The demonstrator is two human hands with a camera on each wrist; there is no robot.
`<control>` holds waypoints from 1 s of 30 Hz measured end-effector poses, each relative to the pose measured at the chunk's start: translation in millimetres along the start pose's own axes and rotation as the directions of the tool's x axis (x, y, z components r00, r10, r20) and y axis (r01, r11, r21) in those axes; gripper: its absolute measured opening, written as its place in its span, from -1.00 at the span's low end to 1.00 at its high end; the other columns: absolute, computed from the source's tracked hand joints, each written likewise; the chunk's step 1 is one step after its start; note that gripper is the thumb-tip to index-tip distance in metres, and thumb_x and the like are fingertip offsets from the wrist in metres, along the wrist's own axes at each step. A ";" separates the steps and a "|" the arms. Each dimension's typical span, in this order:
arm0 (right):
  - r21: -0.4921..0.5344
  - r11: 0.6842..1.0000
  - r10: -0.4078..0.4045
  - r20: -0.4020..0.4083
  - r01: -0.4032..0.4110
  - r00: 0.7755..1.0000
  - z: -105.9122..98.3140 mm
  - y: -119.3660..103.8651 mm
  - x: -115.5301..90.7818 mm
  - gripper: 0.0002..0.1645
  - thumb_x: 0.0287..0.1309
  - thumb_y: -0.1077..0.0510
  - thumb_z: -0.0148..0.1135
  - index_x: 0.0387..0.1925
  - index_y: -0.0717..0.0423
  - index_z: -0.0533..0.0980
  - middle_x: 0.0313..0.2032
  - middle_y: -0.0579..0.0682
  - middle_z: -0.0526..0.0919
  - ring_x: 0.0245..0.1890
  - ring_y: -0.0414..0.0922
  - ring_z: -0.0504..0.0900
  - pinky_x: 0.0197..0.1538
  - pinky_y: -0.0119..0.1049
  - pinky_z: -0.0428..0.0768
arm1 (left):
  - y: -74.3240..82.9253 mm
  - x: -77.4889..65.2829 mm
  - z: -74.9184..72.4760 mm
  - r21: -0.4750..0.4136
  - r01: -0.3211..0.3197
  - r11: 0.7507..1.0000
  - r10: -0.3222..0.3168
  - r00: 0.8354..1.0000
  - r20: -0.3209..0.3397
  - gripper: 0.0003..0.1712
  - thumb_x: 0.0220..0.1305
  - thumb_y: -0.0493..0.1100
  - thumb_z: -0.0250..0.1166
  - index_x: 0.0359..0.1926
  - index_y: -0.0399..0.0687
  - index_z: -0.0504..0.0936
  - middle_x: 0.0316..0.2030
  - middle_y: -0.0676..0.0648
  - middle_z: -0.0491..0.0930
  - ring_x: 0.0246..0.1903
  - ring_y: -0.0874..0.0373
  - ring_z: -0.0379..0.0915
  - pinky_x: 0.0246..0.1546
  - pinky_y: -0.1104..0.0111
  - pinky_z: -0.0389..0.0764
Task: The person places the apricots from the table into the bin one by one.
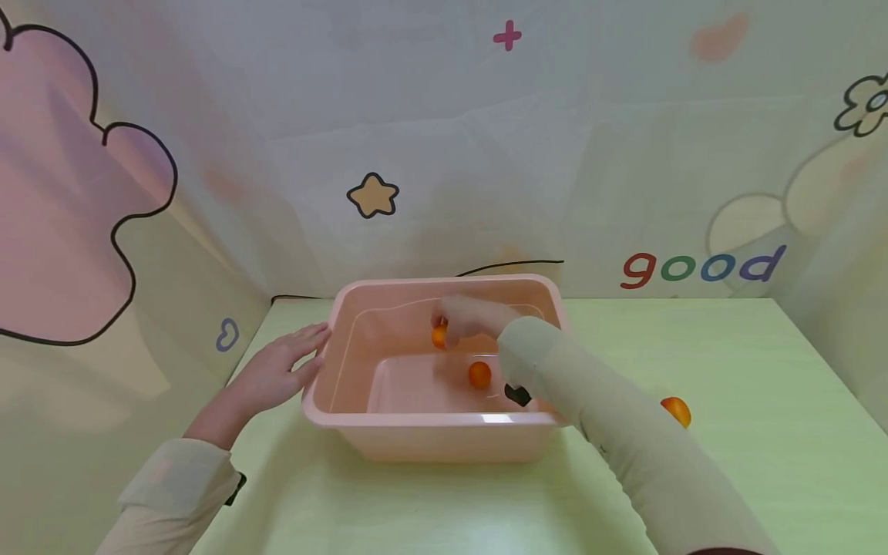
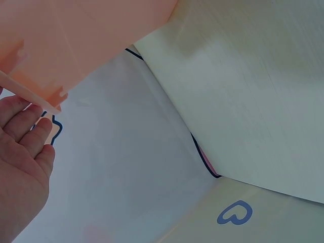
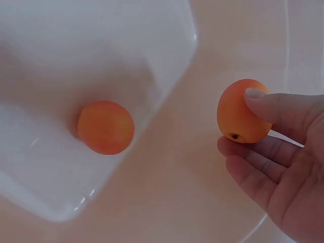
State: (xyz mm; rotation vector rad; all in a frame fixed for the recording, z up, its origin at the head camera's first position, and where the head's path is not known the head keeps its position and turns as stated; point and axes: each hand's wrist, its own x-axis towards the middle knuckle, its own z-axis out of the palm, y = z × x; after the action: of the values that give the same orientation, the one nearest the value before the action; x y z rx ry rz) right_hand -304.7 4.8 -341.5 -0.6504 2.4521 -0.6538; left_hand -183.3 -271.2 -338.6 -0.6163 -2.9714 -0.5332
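My right hand [image 1: 473, 314] is inside a pink plastic tub [image 1: 416, 421], above its floor. It pinches an orange apricot-like fruit [image 3: 238, 112] between thumb and fingers, and a small dark spot shows on the fruit's skin. A second such fruit [image 1: 479, 375] lies on the tub floor; in the right wrist view it appears left of the held one. At the tub's left side, my left hand [image 1: 277, 370] rests its extended fingers along the rim. The left wrist view shows those fingertips [image 2: 44, 126] just under the rim's outer edge.
The tub stands on a pale green table [image 1: 416, 509] near the back wall. Another orange fruit [image 1: 677, 412] lies on the table to the right, partly behind the right sleeve [image 1: 624, 432]. Printed cloth walls [image 1: 444, 154] enclose the back and sides.
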 end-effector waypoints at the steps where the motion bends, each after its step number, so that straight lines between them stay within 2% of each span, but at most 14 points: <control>1: 0.009 1.000 0.012 -0.003 -0.012 1.000 1.3 -0.2 -0.2 -0.81 -0.12 0.26 0.31 -0.38 0.01 0.53 -0.36 -0.05 0.54 -0.23 -0.07 0.44 -0.08 -0.23 0.42 | 0.0 0.0 -0.1 0.001 -0.001 1.000 0.001 1.000 -0.001 -0.46 0.27 -0.12 0.01 0.23 -0.27 0.23 0.25 -0.25 0.19 0.24 -0.19 0.06 0.17 -0.07 0.12; 5: 0.032 0.997 0.064 -0.009 -0.063 0.998 6.0 -0.2 -0.7 -0.78 -0.22 0.21 0.38 -0.43 -0.07 0.57 -0.37 -0.11 0.56 -0.24 -0.08 0.46 -0.08 -0.18 0.38 | 0.1 0.0 -0.6 0.001 0.000 1.000 0.000 1.000 0.002 -0.46 0.27 -0.12 0.01 0.23 -0.27 0.23 0.25 -0.26 0.19 0.24 -0.20 0.06 0.16 -0.08 0.12; 7: -0.006 0.998 0.063 -0.002 -0.063 0.998 8.2 -0.5 -1.6 -0.77 -0.24 0.21 0.40 -0.43 -0.09 0.58 -0.37 -0.13 0.57 -0.24 -0.08 0.46 -0.07 -0.16 0.39 | -0.2 0.2 -0.2 -0.003 0.004 1.000 -0.004 1.000 0.007 -0.45 0.27 -0.12 0.01 0.23 -0.27 0.23 0.25 -0.25 0.18 0.24 -0.21 0.05 0.17 -0.08 0.12; 11: -0.001 0.998 0.069 0.040 -0.069 0.997 11.3 -3.6 -10.7 -0.76 -0.21 0.25 0.36 -0.38 -0.04 0.57 -0.33 -0.10 0.56 -0.22 -0.08 0.43 -0.05 -0.13 0.38 | -0.4 0.5 1.1 -0.006 0.006 1.000 -0.006 1.000 0.008 -0.45 0.27 -0.12 0.01 0.23 -0.27 0.22 0.25 -0.26 0.17 0.24 -0.22 0.05 0.16 -0.09 0.11; 13: 0.100 0.987 0.116 0.073 -0.123 0.990 12.6 -5.9 -19.6 -0.75 -0.18 0.29 0.29 -0.35 0.01 0.56 -0.30 -0.07 0.55 -0.22 -0.06 0.41 -0.09 -0.12 0.38 | -0.7 0.6 1.3 -0.005 0.002 1.000 -0.002 1.000 0.004 -0.45 0.27 -0.13 0.01 0.23 -0.28 0.23 0.25 -0.26 0.18 0.23 -0.22 0.06 0.16 -0.09 0.12; 15: 0.158 0.980 0.106 0.085 -0.118 0.991 16.2 -1.5 -23.6 -0.77 -0.16 0.33 0.18 -0.36 0.03 0.53 -0.34 -0.06 0.52 -0.27 -0.07 0.38 -0.22 -0.20 0.39 | -0.9 0.8 1.6 -0.005 0.001 1.000 -0.001 1.000 0.004 -0.45 0.26 -0.13 0.02 0.23 -0.28 0.23 0.25 -0.26 0.18 0.23 -0.22 0.06 0.16 -0.09 0.12; 16: 0.236 0.956 0.156 0.102 -0.176 0.983 17.1 -1.9 -28.4 -0.75 -0.18 0.32 0.15 -0.37 0.01 0.52 -0.35 -0.05 0.51 -0.31 -0.07 0.37 -0.31 -0.18 0.39 | -1.0 0.9 1.5 -0.006 0.002 1.000 -0.002 1.000 0.005 -0.45 0.27 -0.13 0.01 0.23 -0.27 0.23 0.25 -0.26 0.18 0.24 -0.22 0.06 0.16 -0.09 0.12; 18: 0.388 0.879 0.242 0.137 -0.277 0.961 18.7 -2.8 -37.9 -0.67 -0.27 0.33 0.05 -0.34 -0.01 0.50 -0.38 -0.05 0.49 -0.41 -0.08 0.35 -0.47 -0.22 0.32 | -1.1 1.0 1.4 -0.007 0.003 1.000 -0.002 1.000 0.005 -0.45 0.27 -0.13 0.01 0.23 -0.27 0.23 0.25 -0.26 0.18 0.23 -0.22 0.06 0.16 -0.09 0.12; 21: 0.450 0.831 0.283 0.164 -0.327 0.945 20.4 -4.3 -44.5 -0.61 -0.34 0.32 0.00 -0.32 -0.02 0.46 -0.42 -0.04 0.46 -0.49 -0.10 0.32 -0.55 -0.23 0.21 | -1.4 1.1 1.2 -0.005 0.003 1.000 -0.003 1.000 0.006 -0.46 0.27 -0.13 0.01 0.23 -0.27 0.23 0.25 -0.26 0.18 0.24 -0.22 0.05 0.16 -0.08 0.11; 22: 0.473 0.801 0.321 0.179 -0.367 0.930 19.7 -7.6 -48.1 -0.57 -0.37 0.32 0.00 -0.29 -0.03 0.46 -0.42 -0.02 0.46 -0.49 -0.09 0.33 -0.55 -0.22 0.21 | -1.5 1.0 1.2 -0.006 0.004 1.000 -0.004 1.000 0.006 -0.46 0.27 -0.13 0.00 0.23 -0.27 0.23 0.25 -0.26 0.18 0.24 -0.22 0.05 0.16 -0.08 0.11; 23: 0.434 0.835 0.288 0.178 -0.338 0.941 20.8 -6.7 -46.6 -0.58 -0.34 0.33 -0.01 -0.29 -0.01 0.45 -0.43 -0.01 0.45 -0.47 -0.08 0.34 -0.53 -0.22 0.21 | -1.6 1.0 1.2 -0.007 0.005 1.000 -0.005 1.000 0.006 -0.46 0.27 -0.13 0.00 0.23 -0.27 0.23 0.25 -0.26 0.17 0.24 -0.22 0.05 0.17 -0.08 0.11; 25: 0.367 0.879 0.255 0.176 -0.304 0.951 22.7 -4.3 -42.2 -0.62 -0.28 0.34 0.00 -0.30 0.00 0.46 -0.44 0.01 0.45 -0.39 -0.06 0.36 -0.49 -0.20 0.23 | -1.7 0.9 1.3 -0.007 0.006 1.000 -0.006 1.000 0.006 -0.46 0.27 -0.12 0.00 0.23 -0.27 0.23 0.25 -0.25 0.17 0.24 -0.22 0.05 0.17 -0.08 0.11; 27: 0.342 0.890 0.249 0.185 -0.300 0.951 23.4 -4.0 -40.7 -0.63 -0.25 0.35 0.03 -0.29 -0.01 0.46 -0.44 0.02 0.46 -0.32 -0.03 0.38 -0.47 -0.18 0.27 | -1.5 0.8 1.0 -0.007 0.007 1.000 -0.007 1.000 0.006 -0.45 0.27 -0.12 0.00 0.23 -0.28 0.23 0.25 -0.26 0.18 0.24 -0.22 0.05 0.16 -0.09 0.11; 30: 0.341 0.885 0.258 0.204 -0.316 0.944 25.3 -1.1 -37.0 -0.63 -0.25 0.36 0.03 -0.29 0.00 0.45 -0.48 0.02 0.44 -0.31 -0.03 0.38 -0.50 -0.20 0.27 | -1.2 0.9 0.8 -0.009 0.012 1.000 -0.012 1.000 0.009 -0.45 0.28 -0.11 0.00 0.23 -0.28 0.23 0.25 -0.26 0.17 0.24 -0.22 0.05 0.16 -0.09 0.12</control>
State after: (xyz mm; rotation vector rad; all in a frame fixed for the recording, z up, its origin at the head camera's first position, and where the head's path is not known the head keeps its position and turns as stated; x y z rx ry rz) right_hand -261.8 16.8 -346.9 -0.1719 2.1400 -0.8772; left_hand -184.6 -271.6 -339.6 -0.6042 -2.9842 -0.5464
